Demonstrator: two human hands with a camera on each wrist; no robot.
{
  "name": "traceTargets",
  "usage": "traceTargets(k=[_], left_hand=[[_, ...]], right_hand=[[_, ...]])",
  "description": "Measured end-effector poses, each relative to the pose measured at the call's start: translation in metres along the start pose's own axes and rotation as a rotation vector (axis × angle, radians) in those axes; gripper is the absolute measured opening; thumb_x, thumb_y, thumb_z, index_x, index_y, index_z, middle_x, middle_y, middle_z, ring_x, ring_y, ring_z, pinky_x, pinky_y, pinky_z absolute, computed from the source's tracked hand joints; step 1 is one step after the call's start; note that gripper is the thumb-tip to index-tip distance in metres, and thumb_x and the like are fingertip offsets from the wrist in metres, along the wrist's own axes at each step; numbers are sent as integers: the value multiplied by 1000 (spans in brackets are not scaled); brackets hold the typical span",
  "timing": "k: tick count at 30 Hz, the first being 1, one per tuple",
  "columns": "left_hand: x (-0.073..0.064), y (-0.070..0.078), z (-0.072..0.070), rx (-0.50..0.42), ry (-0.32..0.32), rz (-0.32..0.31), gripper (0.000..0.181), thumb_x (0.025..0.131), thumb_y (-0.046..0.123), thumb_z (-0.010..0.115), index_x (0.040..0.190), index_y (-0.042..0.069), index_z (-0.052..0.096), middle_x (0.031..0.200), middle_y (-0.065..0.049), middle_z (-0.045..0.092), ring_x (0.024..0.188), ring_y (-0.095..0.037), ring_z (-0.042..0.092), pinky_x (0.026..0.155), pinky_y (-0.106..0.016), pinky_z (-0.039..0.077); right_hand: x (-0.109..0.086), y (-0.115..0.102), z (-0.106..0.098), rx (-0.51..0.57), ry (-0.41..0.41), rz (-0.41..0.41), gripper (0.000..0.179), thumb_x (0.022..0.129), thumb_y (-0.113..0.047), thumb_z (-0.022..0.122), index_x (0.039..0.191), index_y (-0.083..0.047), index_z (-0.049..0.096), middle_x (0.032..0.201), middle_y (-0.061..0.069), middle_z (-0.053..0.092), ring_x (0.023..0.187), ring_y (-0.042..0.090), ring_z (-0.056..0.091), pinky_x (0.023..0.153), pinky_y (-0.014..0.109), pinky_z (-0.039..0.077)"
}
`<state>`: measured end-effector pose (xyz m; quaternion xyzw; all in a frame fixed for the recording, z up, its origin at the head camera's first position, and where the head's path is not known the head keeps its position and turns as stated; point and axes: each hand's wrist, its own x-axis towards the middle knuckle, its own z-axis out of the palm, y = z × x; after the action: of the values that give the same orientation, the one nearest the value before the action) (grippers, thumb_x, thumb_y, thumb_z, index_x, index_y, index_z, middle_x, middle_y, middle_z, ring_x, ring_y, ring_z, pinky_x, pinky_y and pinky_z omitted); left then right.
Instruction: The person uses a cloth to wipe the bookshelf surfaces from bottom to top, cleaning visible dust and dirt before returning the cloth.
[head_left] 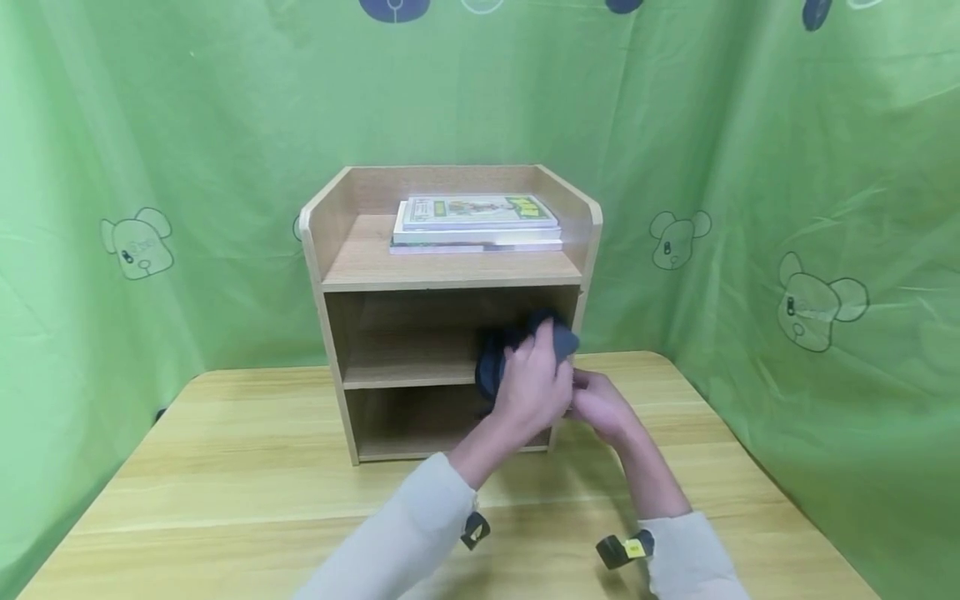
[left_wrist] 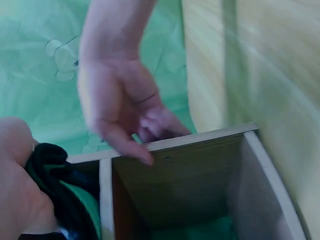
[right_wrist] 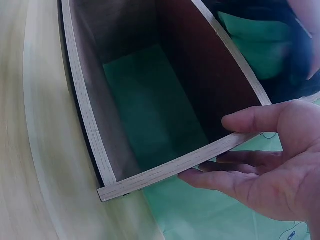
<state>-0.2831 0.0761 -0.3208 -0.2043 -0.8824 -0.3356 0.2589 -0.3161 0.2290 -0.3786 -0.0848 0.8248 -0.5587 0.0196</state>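
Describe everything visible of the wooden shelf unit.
The shelf unit looks like pale wood-grain board: a top shelf with raised back and sides, above two open compartments. It stands upright on the table, facing the camera. Stacked books lie on top. The right hand pinches the front edge of its right side panel, thumb inside. Whether the dark item in the left hand touches it is unclear.

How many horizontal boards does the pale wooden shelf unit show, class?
3: top board below flat stacked books; middle board, partly covered by dark blue fabric; bottom board nearest the yellow wooden tabletop. None seems hidden.
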Motion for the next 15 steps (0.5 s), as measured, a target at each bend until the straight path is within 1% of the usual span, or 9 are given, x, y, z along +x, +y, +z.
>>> traceTargets(k=[2,3,4,6,8,10,11,13,15], left_hand=[[6,4,-5,-112,14,-49,54,96,16,56,147,4,45,119,-17,70,107,-33,70,95,-47,55],[9,6,-8,-154,27,-61,53,97,17,56,147,5,45,119,-15,70,106,-32,71,90,-44,57],[11,8,-10,-188,42,-61,53,97,16,56,147,7,45,120,-13,70,105,-30,70,87,-42,58],[13,13,-14,-233,72,-33,53,95,13,56,147,8,45,122,-11,69,106,-28,69,87,-40,58],[12,18,-18,-257,107,28,53,94,10,56,146,8,46,122,-11,67,105,-26,68,87,-38,58],[11,22,-21,-244,127,90,55,92,8,56,147,7,45,123,-12,65,105,-26,67,89,-37,58],[10,24,-22,-232,134,115,56,92,8,56,147,6,45,124,-13,64,105,-26,67,89,-37,59],[7,26,-23,-195,140,151,57,92,8,57,147,5,45,125,-14,62,106,-26,66,89,-37,59],[5,27,-24,-138,139,174,57,92,9,58,147,5,45,127,-15,61,108,-27,66,89,-38,59]], right_hand=[[1,1,1,1,-7,5,49,92,-6,55,139,9,53,123,25,65,99,22,67,94,46,56],[1,1,1,7,-11,8,49,93,-6,54,140,8,53,129,26,63,102,22,67,96,47,55],[1,1,1,12,-12,7,48,93,-6,53,139,9,53,131,26,62,103,21,66,97,48,55],[2,3,0,14,-3,-6,41,93,-4,53,131,9,59,118,20,67,98,17,66,94,45,57],[2,4,0,20,8,-33,27,92,-4,54,115,7,65,101,10,68,87,13,64,86,41,59],[3,5,0,19,13,-84,12,92,-3,55,97,1,66,83,0,63,75,10,59,75,34,57],[3,6,0,16,14,-106,9,91,-3,56,88,-4,64,75,-3,58,70,10,56,69,31,54],[2,6,0,12,13,-145,16,90,-2,57,78,-12,59,66,-6,51,63,11,49,62,28,48],[1,7,-1,16,4,-173,21,89,-1,58,76,-17,58,64,-7,50,61,10,48,60,27,46]])
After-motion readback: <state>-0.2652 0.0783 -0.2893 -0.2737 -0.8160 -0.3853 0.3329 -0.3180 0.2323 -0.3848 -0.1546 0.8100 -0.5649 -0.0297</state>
